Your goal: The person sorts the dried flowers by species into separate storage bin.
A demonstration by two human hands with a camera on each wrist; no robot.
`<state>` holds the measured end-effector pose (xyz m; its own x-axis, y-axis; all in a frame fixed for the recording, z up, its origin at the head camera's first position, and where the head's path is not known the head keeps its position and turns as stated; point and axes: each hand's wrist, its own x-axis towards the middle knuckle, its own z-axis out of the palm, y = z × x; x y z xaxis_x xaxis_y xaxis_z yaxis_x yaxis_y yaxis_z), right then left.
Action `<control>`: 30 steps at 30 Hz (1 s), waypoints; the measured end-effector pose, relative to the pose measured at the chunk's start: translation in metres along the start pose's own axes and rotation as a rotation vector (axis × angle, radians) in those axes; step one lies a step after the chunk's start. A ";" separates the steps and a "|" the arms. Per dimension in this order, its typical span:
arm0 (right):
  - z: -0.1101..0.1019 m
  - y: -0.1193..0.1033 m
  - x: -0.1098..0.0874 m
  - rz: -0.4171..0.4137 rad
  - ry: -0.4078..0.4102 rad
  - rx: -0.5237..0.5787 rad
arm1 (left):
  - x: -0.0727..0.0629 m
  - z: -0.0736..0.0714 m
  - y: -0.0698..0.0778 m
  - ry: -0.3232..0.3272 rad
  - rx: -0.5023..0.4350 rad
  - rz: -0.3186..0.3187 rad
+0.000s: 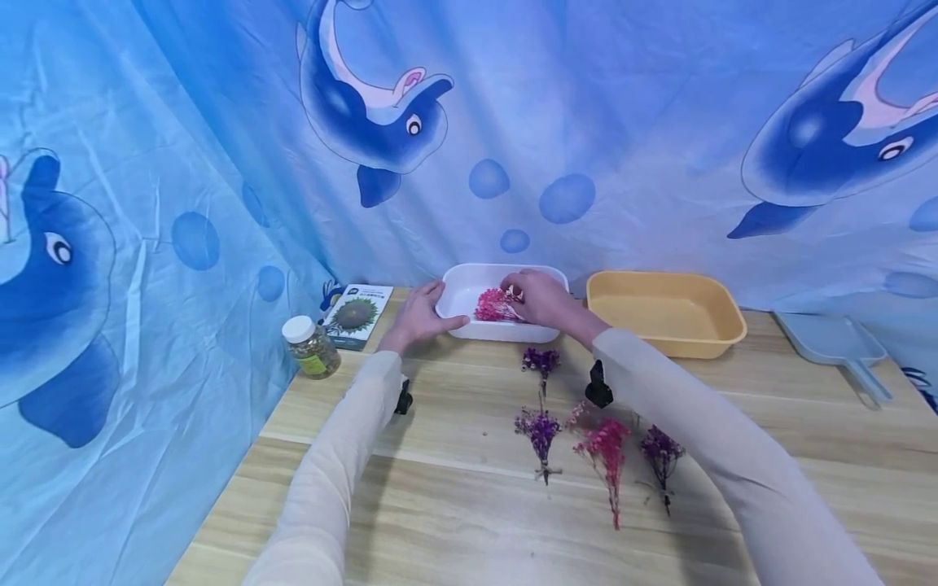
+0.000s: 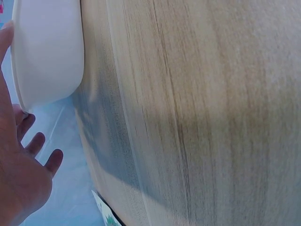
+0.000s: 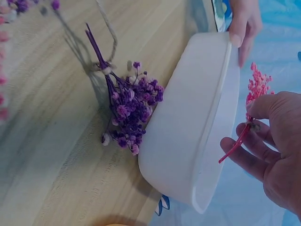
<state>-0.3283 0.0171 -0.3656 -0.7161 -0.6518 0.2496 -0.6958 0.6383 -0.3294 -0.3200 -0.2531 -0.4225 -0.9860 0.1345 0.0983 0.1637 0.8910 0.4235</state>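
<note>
A white plastic basin [image 1: 476, 330] stands at the back of the table against the curtain. My left hand [image 1: 422, 315] holds its left end, thumb on the front rim and fingertips at the corner, the other fingers loosely spread. Over the basin, my right hand [image 1: 538, 299] pinches a small bunch of pink dried flowers [image 3: 257, 87] by its tied stems. The pink heads point left in the head view. A purple dried flower bunch [image 3: 129, 106] lies on the table close to the basin's front wall.
Nearer me lie another purple bunch [image 1: 541, 431], a larger pink bunch [image 1: 607, 443] and a third purple bunch [image 1: 662, 452]. A yellow basin [image 1: 663, 305] and a blue-grey dustpan [image 1: 835, 338] stand right. On the left are a lidded jar [image 1: 311, 346] and a sunflower-printed packet [image 1: 357, 316].
</note>
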 end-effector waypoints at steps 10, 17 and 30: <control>0.015 0.006 0.011 0.061 -0.070 -0.034 | 0.001 0.005 0.002 -0.006 0.006 0.003; 0.021 0.010 0.014 0.064 -0.073 -0.044 | 0.001 0.005 0.005 0.000 0.016 0.009; 0.013 0.014 0.003 0.004 0.018 0.035 | 0.000 0.001 0.002 0.003 0.012 -0.007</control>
<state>-0.3395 0.0189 -0.3809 -0.7199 -0.6417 0.2644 -0.6908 0.6261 -0.3616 -0.3199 -0.2514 -0.4224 -0.9870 0.1272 0.0984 0.1568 0.8968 0.4136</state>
